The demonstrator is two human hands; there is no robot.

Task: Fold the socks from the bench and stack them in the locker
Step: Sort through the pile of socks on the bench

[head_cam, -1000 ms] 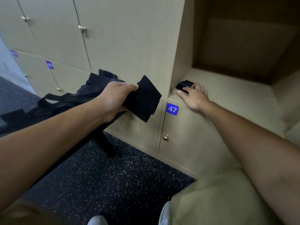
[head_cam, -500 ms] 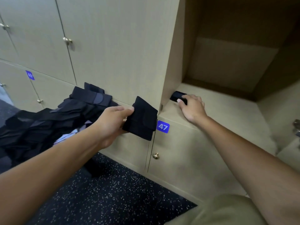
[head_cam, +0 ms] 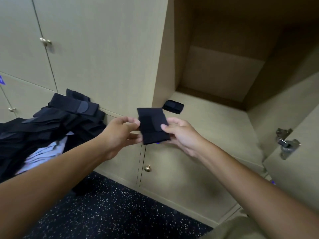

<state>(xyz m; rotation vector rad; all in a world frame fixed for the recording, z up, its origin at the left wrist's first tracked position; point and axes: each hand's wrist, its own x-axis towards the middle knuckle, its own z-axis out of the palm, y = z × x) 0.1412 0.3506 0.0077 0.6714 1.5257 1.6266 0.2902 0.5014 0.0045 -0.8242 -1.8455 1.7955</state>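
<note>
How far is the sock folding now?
Done: one folded sock lies on the open locker floor. In hand: the left hand and right hand hold a second folded sock. Left: a big pile of dark socks.

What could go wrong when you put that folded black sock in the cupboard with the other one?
1. Both hands, left hand and right hand, only pinch the folded sock by its edges, so it might flop open on the way in.
2. The sock already in the locker sits close to the front edge of the locker floor; a careless nudge could push it out.
3. The door hinge sticks out on the right and might snag fabric.
</note>
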